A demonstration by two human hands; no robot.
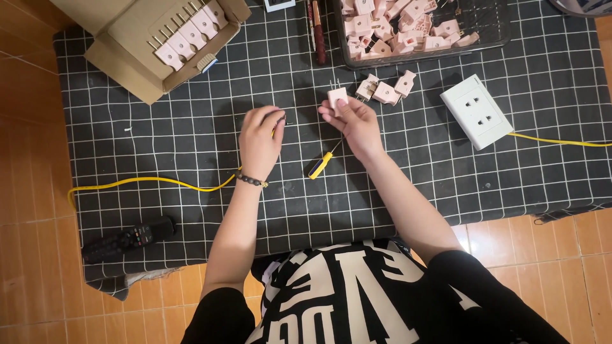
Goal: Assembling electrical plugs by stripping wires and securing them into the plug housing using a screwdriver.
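A black mat [159, 137] with white squares lies on my orange tile floor [29, 210]. On the mat, just left of the white socket block [477, 111], sit three pink plugs [386, 89]. Further left lie a yellow screwdriver [322, 164], a cardboard box [146, 48] and a black remote [127, 239]. A dark tray [491, 28] sits above the block.

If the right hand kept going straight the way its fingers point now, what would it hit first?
The right hand holds a pink plug and points up the mat, slightly left. Straight on looks like bare mat until the dark red pen-like tool near the black tray; depth is uncertain.
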